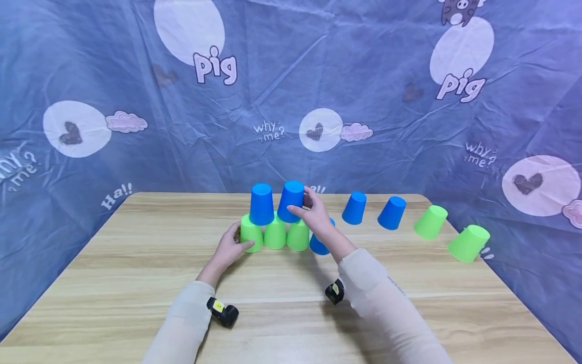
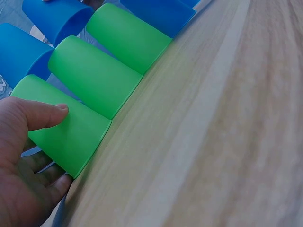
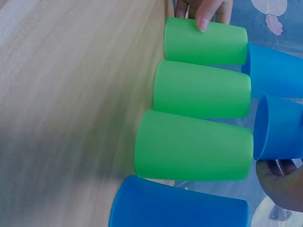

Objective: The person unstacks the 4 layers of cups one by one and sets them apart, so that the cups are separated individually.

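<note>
Three upturned green cups stand side by side on the table. My left hand (image 1: pixel 231 247) grips the leftmost green cup (image 1: pixel 252 233), thumb across its front and fingers behind, as the left wrist view shows. One upturned blue cup (image 1: pixel 261 205) rests on top of the left and middle green cups (image 1: pixel 275 233). My right hand (image 1: pixel 317 215) holds a second blue cup (image 1: pixel 289 198) upside down, over the middle and right green cups (image 1: pixel 297 236). Whether its rim touches them, I cannot tell. Partly behind my right wrist, another blue cup (image 1: pixel 320 245) stands beside the right green cup.
To the right, a blue cup (image 1: pixel 354 208), another blue cup (image 1: pixel 392 213), a green cup (image 1: pixel 431 222) and a farther-right green cup (image 1: pixel 469 243) stand apart, upturned, in a slanting line. Behind the wooden table (image 1: pixel 273 293) hangs a printed blue cloth (image 1: pixel 282 76).
</note>
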`<state>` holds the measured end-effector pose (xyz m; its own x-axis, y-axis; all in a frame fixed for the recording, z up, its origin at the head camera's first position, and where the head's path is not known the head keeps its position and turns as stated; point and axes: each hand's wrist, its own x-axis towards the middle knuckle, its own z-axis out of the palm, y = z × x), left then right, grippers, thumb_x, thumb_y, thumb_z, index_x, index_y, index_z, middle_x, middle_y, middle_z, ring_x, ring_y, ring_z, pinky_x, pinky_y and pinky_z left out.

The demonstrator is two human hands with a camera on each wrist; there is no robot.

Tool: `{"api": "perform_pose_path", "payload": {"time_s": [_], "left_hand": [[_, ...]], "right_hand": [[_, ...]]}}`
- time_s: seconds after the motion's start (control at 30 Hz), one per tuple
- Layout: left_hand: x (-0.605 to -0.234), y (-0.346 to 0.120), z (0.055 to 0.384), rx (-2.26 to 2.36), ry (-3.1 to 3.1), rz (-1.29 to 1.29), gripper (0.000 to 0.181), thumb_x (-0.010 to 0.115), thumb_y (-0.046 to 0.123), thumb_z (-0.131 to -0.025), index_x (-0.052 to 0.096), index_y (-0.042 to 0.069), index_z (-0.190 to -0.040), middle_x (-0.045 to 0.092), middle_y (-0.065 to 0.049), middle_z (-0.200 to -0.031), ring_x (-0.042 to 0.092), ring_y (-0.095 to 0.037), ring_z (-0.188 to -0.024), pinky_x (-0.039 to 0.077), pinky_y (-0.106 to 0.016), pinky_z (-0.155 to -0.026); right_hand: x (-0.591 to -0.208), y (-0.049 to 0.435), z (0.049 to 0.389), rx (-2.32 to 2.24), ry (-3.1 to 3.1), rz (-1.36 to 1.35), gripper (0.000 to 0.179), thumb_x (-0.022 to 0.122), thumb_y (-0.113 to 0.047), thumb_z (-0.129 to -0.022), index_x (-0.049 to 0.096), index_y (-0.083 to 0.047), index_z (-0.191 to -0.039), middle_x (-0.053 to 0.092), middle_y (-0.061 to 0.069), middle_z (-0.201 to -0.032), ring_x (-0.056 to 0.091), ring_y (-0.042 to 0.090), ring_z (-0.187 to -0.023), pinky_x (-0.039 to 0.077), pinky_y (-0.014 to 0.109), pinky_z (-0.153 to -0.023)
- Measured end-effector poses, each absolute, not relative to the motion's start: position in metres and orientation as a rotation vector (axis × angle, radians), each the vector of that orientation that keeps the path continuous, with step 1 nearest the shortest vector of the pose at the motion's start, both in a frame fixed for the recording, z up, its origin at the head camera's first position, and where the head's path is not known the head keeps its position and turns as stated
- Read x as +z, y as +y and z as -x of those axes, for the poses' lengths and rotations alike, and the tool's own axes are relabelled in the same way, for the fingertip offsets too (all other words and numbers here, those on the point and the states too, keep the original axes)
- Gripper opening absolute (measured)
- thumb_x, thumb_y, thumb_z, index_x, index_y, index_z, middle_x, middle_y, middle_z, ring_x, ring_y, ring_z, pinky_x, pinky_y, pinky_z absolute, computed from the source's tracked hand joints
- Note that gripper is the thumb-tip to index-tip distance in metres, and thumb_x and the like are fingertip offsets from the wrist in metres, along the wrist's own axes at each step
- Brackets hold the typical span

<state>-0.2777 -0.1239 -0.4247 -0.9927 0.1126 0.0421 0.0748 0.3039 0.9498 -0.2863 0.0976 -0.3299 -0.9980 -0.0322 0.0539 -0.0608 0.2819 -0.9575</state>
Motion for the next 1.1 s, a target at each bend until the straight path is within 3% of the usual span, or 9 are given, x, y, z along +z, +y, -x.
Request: {"api": "perform_pose_path", "payload": {"time_s": [0.43,1.1], "left_hand": [[-0.425,-0.126,0.279,1.820,2.509,-0.183,0.067,0.063,0.004,-0.084,0.030,-0.001,-0.141,0.038,-0.024,-0.142,0.034,-0.039,-0.134,0.029,-0.048,-0.113],[-0.425,-0.126,0.278,1.805,2.512,-0.180,0.067,0.062,0.004,-0.084,0.029,0.000,-0.142,0.035,-0.024,-0.145,0.032,-0.039,-0.135,0.028,-0.048,-0.114]], "right_hand": [[-0.310,0.116,0.279,1.853,-2.425,-0.220,0.060,0.063,-0.017,-0.088,0.034,-0.011,-0.140,0.049,0.017,-0.134,0.046,0.032,-0.126,0.037,0.050,-0.108],[-0.289,0.165,0.268,1.766,-2.366,-0.094,0.064,0.063,-0.018,-0.088,0.031,-0.010,-0.143,0.044,0.018,-0.140,0.042,0.032,-0.130,0.036,0.048,-0.110]]}}
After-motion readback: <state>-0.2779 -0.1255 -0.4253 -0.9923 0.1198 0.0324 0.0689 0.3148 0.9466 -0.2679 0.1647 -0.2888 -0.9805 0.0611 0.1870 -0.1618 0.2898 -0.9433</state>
